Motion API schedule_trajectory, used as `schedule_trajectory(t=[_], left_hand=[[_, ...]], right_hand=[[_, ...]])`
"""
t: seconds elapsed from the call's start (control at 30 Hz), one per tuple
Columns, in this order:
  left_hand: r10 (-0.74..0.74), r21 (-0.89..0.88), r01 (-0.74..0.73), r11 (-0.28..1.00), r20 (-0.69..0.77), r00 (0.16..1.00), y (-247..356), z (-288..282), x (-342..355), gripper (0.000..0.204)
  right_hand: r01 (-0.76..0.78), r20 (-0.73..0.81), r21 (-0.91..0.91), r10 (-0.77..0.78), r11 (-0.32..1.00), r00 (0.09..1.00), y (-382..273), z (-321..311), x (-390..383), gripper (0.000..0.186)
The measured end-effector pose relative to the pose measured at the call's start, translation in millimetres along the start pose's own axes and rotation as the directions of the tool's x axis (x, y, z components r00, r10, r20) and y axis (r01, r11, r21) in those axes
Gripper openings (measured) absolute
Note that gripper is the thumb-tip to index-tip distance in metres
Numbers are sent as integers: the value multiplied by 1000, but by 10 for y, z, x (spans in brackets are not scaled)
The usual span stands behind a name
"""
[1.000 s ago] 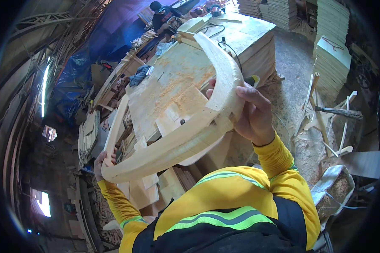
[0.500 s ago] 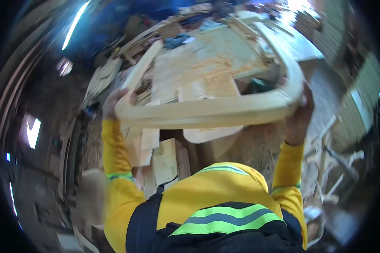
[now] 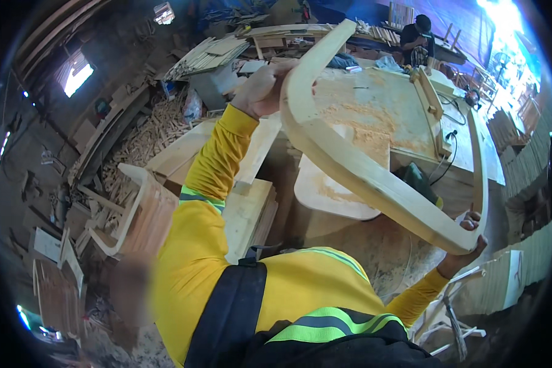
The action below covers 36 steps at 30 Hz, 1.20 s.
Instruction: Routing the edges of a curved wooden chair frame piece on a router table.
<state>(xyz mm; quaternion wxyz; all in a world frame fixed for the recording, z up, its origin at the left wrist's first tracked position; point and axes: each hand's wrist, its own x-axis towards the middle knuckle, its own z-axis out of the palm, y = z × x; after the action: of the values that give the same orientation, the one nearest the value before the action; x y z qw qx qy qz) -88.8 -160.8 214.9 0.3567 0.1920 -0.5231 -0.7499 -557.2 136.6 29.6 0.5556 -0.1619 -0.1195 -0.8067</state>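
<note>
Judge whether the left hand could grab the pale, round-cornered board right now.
Probably not: the left hand is gripping the curved wooden frame, whose long bar also crosses in front of the board.

1. On the left, the wall (image 3: pixel 27 144) is dark, and one bright window (image 3: pixel 78 80) shows in it.
2. Strong white light (image 3: pixel 502 18) enters at the upper right, near a bluish hanging sheet (image 3: pixel 469 37).
3. The wide workbench (image 3: pixel 408 110) has a pale top, with wood shavings (image 3: pixel 359 115) spread over it.
4. A heap of wood pieces (image 3: pixel 144 141) lies at the left side.
5. The floor (image 3: pixel 392 264) looks grey-brown and dusty.
6. At the right edge, boards (image 3: pixel 536 248) stand in stacks.
</note>
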Motion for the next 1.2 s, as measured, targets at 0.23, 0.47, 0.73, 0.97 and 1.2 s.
schedule_trajectory(t=[0.23,0.47,0.73,0.97,1.2], left_hand=[[-18,-112,36,993,159,987,-92,405,212,48],[-73,-226,140,964,281,957,-180,856,477,31],[-140,-105,201,974,420,897,-375,1335,1089,34],[-232,-167,379,910,554,800,-593,1500,1315,31],[-205,-189,435,880,675,709,-728,1662,1567,31]], right_hand=[[23,17,179,-27,984,999,-81,-547,-315,48],[17,-36,459,-1,888,999,-11,-899,-635,47],[197,-91,244,-180,950,980,-84,-1470,-1215,45],[336,-252,417,-248,845,936,5,-1226,-1478,39],[388,-227,297,-330,873,916,-41,-1163,-1700,40]])
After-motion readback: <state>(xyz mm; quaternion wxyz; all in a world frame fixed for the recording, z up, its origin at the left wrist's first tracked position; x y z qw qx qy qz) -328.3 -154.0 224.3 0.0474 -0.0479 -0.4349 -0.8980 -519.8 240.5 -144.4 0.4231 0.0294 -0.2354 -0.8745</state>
